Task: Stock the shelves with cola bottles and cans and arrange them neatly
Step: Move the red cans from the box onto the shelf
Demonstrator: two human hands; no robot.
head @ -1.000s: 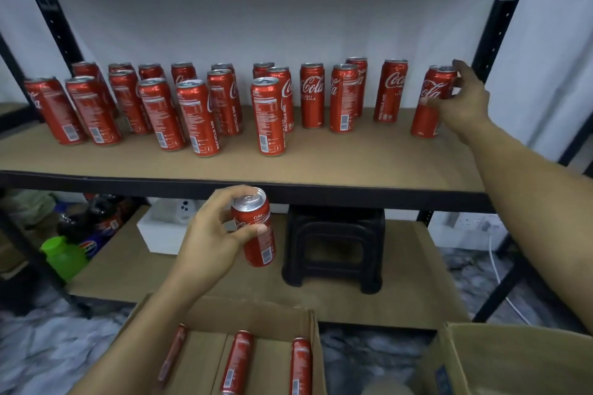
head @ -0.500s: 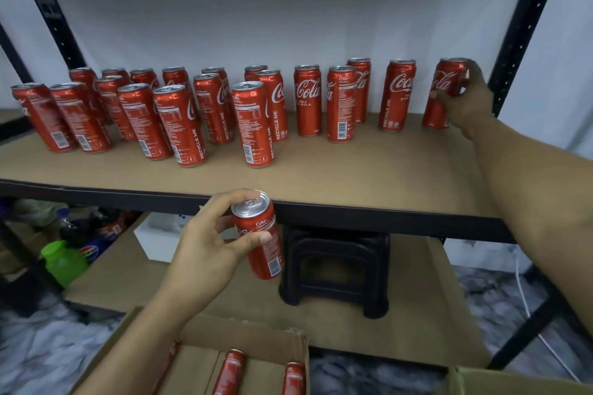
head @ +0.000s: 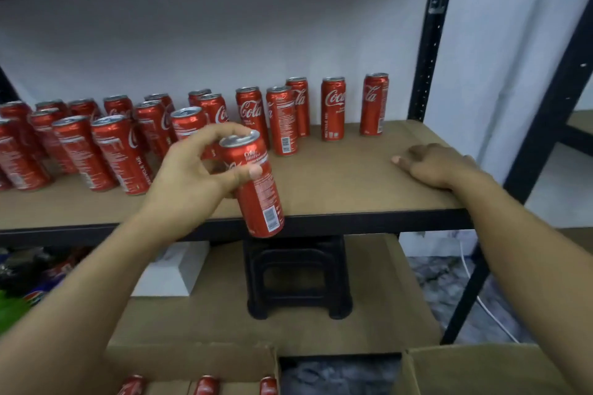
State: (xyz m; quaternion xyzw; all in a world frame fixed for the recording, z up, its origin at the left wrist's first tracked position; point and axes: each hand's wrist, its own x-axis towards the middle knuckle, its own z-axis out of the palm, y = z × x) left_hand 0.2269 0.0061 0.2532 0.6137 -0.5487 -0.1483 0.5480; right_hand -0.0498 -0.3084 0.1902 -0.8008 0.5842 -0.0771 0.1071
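My left grip (head: 189,176) is clamped on a can (head: 256,199), thumb across its front and fingers curled round the back near the top. The can is tilted, with its top at the grip and its base hanging below the front edge of the shelf (head: 337,179). My right grip (head: 439,167) lies well off to the right on the bare board, fingers loosely curled, holding nothing.

To do this well, I judge the base must first rise clear of the shelf edge. Then the can should come upright before it touches down. The bare board right of my left grip is the obvious spot. Cans (head: 189,125) stand just behind the grip, so I would keep my knuckles from knocking them. I would set it in line with the back row (head: 333,107), logo facing out. The front row (head: 120,154), left of the grip, stands label-backward and uneven.

"Coca-Cola" script reads on several back cans, cut to "Ca" on the far right one (head: 374,104). "RECYCLE ME" runs up two sides. My can shows a barcode near its base; its fine print is too small to read.
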